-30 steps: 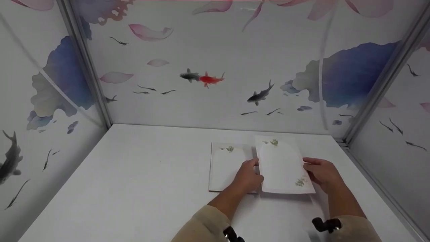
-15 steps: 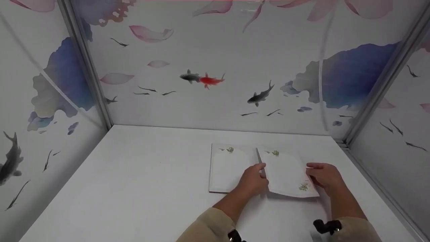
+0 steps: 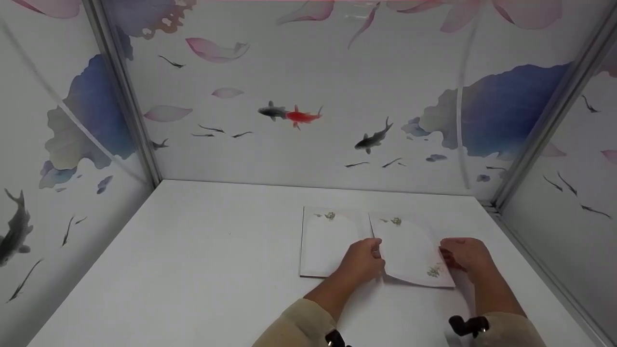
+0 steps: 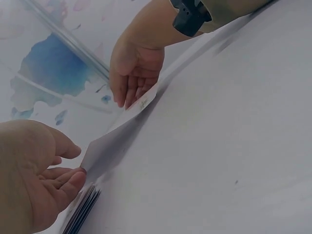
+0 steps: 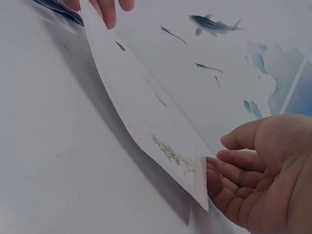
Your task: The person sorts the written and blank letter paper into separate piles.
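Observation:
A white sheet of paper (image 3: 405, 248) with small green plant prints in its corners is held upward from the table, its lower edge bowed. My left hand (image 3: 364, 260) holds its left edge; in the left wrist view the fingertips (image 4: 78, 174) touch the corner. My right hand (image 3: 467, 253) is at the right edge, curled fingers against the paper and thumb standing off it in the right wrist view. Left of the sheet lies a stack of matching printed paper (image 3: 323, 246), partly covered by my left hand. Its layered dark edges (image 4: 82, 212) show in the left wrist view.
The white table (image 3: 193, 270) is enclosed by panels printed with fish, petals and blue leaves. The back panel (image 3: 231, 159) meets the table just beyond the papers. A metal post (image 3: 525, 159) stands at the right rear corner.
The sheet has come down and slightly toward me, its left edge now tilted over the gap beside the stack. Both hands have lowered a little with it. The stack stays put.

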Motion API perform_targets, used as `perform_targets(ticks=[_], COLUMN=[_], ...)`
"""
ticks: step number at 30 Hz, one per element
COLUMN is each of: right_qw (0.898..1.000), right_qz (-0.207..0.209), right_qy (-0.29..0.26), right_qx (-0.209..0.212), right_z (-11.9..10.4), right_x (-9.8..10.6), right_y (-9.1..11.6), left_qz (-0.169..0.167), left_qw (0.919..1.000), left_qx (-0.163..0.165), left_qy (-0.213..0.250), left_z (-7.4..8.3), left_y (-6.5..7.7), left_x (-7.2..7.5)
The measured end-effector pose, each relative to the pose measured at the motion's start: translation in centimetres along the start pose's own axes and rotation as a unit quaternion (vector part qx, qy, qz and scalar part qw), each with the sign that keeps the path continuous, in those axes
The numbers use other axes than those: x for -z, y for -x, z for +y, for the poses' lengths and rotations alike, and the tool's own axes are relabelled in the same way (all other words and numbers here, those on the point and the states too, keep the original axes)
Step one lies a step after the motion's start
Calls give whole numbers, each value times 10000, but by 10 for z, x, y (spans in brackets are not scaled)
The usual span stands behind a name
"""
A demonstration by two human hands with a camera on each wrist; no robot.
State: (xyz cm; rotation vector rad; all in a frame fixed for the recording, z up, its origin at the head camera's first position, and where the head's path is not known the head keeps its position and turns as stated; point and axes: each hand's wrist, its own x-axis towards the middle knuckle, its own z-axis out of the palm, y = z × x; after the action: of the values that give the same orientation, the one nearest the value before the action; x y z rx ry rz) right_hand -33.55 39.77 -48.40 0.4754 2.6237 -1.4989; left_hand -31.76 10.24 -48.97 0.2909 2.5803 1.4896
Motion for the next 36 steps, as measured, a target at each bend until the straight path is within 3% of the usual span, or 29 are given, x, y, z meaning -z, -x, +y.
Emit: perform_targets(ticks=[11, 16, 26, 36], right_qw=[9998, 9998, 9983, 9967], right_qz=[84, 191, 9, -240], right_qy=[-131, -57, -305, -228], right_qx=[-84, 42, 489, 742], right_z=[-1, -7, -29, -52], right_x=[3, -6, -42, -67], right_y=[2, 2, 6, 10], left_qz=[-186, -100, 323, 790], left_qw=[9990, 9982, 9980, 9963], left_qx=[153, 23, -328, -348], left_qy=[385, 584, 437, 50], left_z=[0, -3, -22, -40], left_y=[3, 4, -4, -12], left_x=[2, 10, 56, 92])
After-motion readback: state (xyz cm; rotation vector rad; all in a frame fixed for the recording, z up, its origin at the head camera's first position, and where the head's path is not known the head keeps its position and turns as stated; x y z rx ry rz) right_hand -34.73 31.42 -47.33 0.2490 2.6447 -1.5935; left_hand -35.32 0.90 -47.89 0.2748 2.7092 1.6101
